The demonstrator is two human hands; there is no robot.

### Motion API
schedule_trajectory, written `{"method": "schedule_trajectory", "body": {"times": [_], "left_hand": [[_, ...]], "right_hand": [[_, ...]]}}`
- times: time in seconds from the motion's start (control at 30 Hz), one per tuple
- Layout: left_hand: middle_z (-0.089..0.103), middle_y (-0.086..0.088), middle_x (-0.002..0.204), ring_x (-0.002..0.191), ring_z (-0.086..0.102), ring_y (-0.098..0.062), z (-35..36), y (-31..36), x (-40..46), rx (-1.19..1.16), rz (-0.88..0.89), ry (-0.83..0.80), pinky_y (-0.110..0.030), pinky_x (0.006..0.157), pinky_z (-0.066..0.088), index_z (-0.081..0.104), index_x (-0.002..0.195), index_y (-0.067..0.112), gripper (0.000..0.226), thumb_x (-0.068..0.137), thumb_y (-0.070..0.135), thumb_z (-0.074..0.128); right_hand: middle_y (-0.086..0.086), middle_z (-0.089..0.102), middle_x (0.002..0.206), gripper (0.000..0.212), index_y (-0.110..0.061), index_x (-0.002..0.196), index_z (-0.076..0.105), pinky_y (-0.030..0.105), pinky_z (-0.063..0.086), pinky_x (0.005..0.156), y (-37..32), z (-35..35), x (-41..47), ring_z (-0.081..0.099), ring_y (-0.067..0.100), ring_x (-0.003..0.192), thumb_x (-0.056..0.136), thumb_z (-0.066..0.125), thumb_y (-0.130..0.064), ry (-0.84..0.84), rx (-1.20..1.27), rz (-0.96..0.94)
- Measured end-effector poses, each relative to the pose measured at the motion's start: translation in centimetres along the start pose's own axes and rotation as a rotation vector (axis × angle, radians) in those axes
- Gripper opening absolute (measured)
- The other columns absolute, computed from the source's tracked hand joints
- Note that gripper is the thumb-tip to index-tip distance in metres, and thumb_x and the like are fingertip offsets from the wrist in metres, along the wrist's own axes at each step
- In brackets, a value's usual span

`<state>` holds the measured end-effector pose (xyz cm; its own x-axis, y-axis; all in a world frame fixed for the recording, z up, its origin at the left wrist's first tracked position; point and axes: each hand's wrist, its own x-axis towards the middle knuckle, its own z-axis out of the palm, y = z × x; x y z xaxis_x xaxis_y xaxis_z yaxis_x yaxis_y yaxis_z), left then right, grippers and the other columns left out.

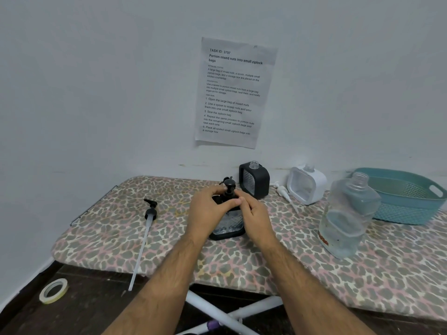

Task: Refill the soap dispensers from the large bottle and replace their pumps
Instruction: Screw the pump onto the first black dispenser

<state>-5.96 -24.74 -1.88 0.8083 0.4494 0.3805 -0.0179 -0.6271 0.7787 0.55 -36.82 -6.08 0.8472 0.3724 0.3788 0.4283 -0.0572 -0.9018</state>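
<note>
Leopard-print board (314, 274) carries everything. Mid-board, my left hand (208, 211) and right hand (254, 218) both curl round the black dispenser (228, 226), fingertips pinching its pump collar (228, 189). Its axis stands upright, equally near both hands. Along the far edge: second black dispenser (254, 181), white dispenser (306, 184), both pumpless.

Your left hand (210, 209) and right hand (254, 213) grip the black dispenser (227, 228) at its pump (228, 187). A loose black pump (150, 211) lies left of your hands; the large clear bottle (348, 218) stands to their right.
</note>
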Motion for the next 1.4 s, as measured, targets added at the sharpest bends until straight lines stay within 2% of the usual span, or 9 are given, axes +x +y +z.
{"method": "schedule_trajectory", "body": {"times": [0.1,0.33,0.57,0.7,0.8,0.93,1.07,1.17,1.4], "left_hand": [[0.065,0.021,0.082,0.079,0.059,0.009,0.6,0.3,-0.2,0.04,0.001,0.082,-0.01,0.07,0.044,0.068,0.09,0.031,0.03,0.073,0.052,0.079],[0.073,0.015,0.091,0.087,0.065,0.002,0.6,-0.5,0.8,0.043,0.055,0.049,-0.025,0.082,0.053,0.076,0.101,0.026,0.033,0.076,0.048,0.076],[0.071,0.018,0.098,0.092,0.064,0.002,0.0,-0.4,0.2,-0.026,0.018,-0.03,-0.02,0.083,0.051,0.072,0.109,0.029,0.032,0.081,0.045,0.074],[0.052,0.016,0.127,0.117,0.051,-0.004,-0.4,-1.1,-0.7,-0.143,-0.053,-0.078,-0.024,0.099,0.042,0.05,0.141,0.024,0.065,0.084,0.043,0.074],[0.048,0.013,0.131,0.122,0.048,-0.008,-1.2,-2.3,-1.4,-0.201,-0.113,-0.101,-0.025,0.099,0.04,0.043,0.145,0.022,0.075,0.081,0.038,0.078],[0.059,0.01,0.125,0.116,0.057,-0.009,-2.1,-3.5,-2.5,-0.33,-0.153,-0.146,-0.024,0.097,0.046,0.052,0.133,0.025,0.06,0.08,0.024,0.08],[0.065,0.013,0.112,0.105,0.064,-0.001,-2.4,-3.3,-3.1,-0.43,-0.16,-0.152,-0.025,0.088,0.054,0.055,0.118,0.033,0.045,0.084,0.01,0.075],[0.065,0.015,0.11,0.098,0.064,0.006,-2.2,-2.9,-3.1,-0.444,-0.162,-0.158,-0.024,0.084,0.056,0.054,0.124,0.028,0.044,0.088,0.008,0.07],[0.066,0.015,0.107,0.098,0.065,0.002,-1.7,-0.7,-2.6,-0.454,-0.125,-0.182,-0.02,0.078,0.055,0.052,0.128,0.032,0.044,0.091,0.012,0.067]], "right_hand": [[-0.014,0.061,0.13,0.033,-0.023,0.133,0.061,0.023,0.041,0.106,-0.2,-0.1,-0.1,0.053,-0.003,0.122,0.105,0.043,-0.024,0.005,0.008,0.015],[-0.01,0.061,0.132,0.033,-0.021,0.133,0.061,0.019,0.04,0.105,-0.2,-0.1,0.0,0.052,-0.001,0.122,0.105,0.043,-0.025,0.017,-0.018,0.018],[-0.012,0.059,0.134,0.035,-0.023,0.135,0.059,0.019,0.038,0.106,-0.5,-0.4,0.0,0.051,-0.002,0.124,0.106,0.041,-0.029,-0.034,-0.047,0.036],[-0.008,0.054,0.142,0.038,-0.024,0.14,0.054,0.025,0.033,0.112,-1.0,-1.2,0.3,0.046,0.001,0.129,0.106,0.04,-0.033,-0.134,-0.059,0.101],[-0.006,0.048,0.148,0.042,-0.024,0.144,0.048,0.034,0.03,0.117,-1.5,-1.8,0.5,0.042,0.006,0.135,0.105,0.043,-0.037,-0.202,-0.014,0.163],[-0.012,0.045,0.14,0.048,-0.023,0.148,0.042,0.015,0.039,0.098,-2.1,-2.7,0.2,0.041,0.002,0.126,0.102,0.053,-0.028,-0.221,0.112,0.262],[-0.008,0.048,0.147,0.057,-0.029,0.146,0.045,0.039,0.039,0.112,-2.0,-2.9,-0.2,0.045,0.011,0.134,0.093,0.065,-0.035,-0.253,0.107,0.267],[-0.009,0.05,0.139,0.052,-0.025,0.144,0.047,0.031,0.04,0.107,-2.6,-3.3,-0.6,0.046,0.007,0.126,0.095,0.064,-0.028,-0.23,0.111,0.257],[0.002,0.056,0.136,0.06,-0.029,0.143,0.047,0.044,0.051,0.1,-3.6,-5.9,-0.7,0.057,0.019,0.122,0.088,0.072,-0.031,-0.213,0.133,0.25]]}}
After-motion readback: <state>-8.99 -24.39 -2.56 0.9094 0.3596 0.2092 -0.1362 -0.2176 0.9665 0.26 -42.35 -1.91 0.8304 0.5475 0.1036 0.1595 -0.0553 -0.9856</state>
